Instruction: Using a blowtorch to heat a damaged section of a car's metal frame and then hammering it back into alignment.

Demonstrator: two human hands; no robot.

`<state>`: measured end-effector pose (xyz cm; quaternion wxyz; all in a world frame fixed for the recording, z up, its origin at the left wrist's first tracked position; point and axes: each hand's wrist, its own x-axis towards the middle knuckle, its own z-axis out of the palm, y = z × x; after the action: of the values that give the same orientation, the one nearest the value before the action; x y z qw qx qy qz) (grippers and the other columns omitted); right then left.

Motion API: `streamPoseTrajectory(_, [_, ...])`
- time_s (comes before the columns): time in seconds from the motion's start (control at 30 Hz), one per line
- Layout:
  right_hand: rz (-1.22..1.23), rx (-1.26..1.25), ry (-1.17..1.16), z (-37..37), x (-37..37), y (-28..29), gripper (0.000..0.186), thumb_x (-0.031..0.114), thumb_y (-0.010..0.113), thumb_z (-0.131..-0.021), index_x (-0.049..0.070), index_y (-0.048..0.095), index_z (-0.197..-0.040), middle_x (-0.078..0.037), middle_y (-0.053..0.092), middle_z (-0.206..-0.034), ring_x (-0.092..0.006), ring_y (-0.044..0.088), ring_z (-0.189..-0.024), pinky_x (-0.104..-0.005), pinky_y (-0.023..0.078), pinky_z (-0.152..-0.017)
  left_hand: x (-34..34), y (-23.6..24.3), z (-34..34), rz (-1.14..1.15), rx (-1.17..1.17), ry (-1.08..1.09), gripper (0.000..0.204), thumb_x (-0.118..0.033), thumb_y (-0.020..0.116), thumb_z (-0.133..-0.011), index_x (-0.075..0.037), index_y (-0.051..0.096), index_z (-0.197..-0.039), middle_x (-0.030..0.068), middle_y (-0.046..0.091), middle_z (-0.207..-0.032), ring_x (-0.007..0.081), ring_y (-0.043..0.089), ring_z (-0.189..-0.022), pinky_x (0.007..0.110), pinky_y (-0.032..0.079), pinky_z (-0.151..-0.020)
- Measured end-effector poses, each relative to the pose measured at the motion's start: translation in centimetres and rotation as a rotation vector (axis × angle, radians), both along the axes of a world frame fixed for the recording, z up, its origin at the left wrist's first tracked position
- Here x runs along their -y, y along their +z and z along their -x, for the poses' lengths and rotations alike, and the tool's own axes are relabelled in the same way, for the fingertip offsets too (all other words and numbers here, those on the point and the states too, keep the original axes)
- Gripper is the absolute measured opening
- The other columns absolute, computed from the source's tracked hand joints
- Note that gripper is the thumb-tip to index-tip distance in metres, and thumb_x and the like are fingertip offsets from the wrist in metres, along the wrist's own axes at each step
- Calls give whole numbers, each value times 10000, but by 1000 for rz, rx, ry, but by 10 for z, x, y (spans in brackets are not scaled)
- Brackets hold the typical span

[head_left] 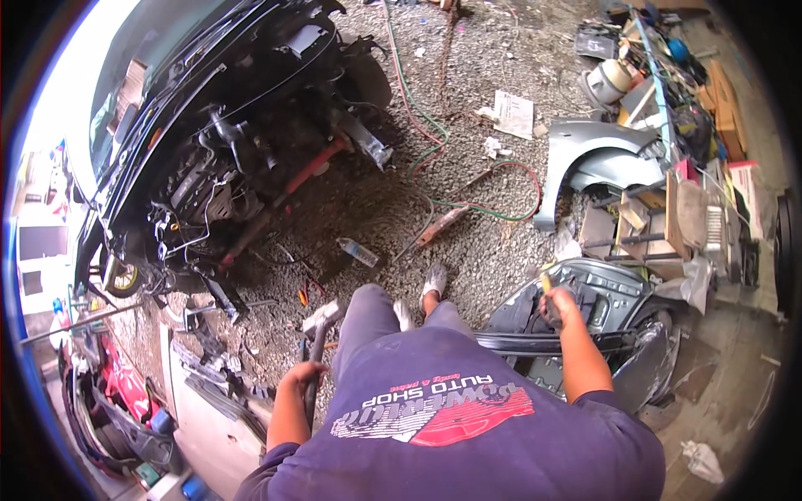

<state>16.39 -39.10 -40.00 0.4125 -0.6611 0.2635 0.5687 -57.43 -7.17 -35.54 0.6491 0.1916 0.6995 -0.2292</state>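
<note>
Over gravel (blk car near), L hand grips hammer, R hand yellow tool.

matt metal hammer head, rough gravel

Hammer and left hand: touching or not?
Touching. The head view shows the left hand closed around the hammer by its handle, with no gap showing between them.
</note>
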Motion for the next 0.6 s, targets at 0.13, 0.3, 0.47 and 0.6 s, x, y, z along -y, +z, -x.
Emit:
streamPoseTrajectory(0.13, [-15, 198, -72, -70, -93, 31, 197, 238, 521, -1010, 54, 526, -941, -49, 574, -734, -180, 563, -587, -330, 508, -505, -48, -8, -82, -84, 67, -15, 227, -210, 775, -887, -26, 664, -959, 48, 614, -689, 188, 573, -557, 340, 489, -535])
streamPoseTrajectory(0.3, [-151, 124, -78, -125, -170, 82, 207, 247, 535, -1040, 52, 525, -971, -46, 580, -789, -141, 559, -626, -291, 498, -520, -118, -28, -178, -86, 118, -49, 226, -233, 792, -874, -33, 698, -918, 48, 607, -689, 193, 565, -557, 358, 479, -532])
streamPoseTrajectory(0.47, [-227, 109, 51, -124, -258, 101, 158, 198, 552, -1026, 51, 523, -1074, -61, 592, -841, -139, 564, -655, -286, 496, -547, -184, -90, -224, -32, 219, -31, 184, -230, 684, -950, -56, 679, -889, 39, 616, -689, 186, 580, -561, 374, 519, -552])
streamPoseTrajectory(0.6, [-253, -23, 105, -144, -315, 71, 132, 149, 530, -1033, 47, 530, -1118, -64, 580, -837, -151, 569, -652, -300, 502, -544, -202, -99, -277, 19, 208, 68, 226, -206, 649, -972, -85, 643, -783, 39, 619, -670, 182, 587, -541, 359, 532, -553])
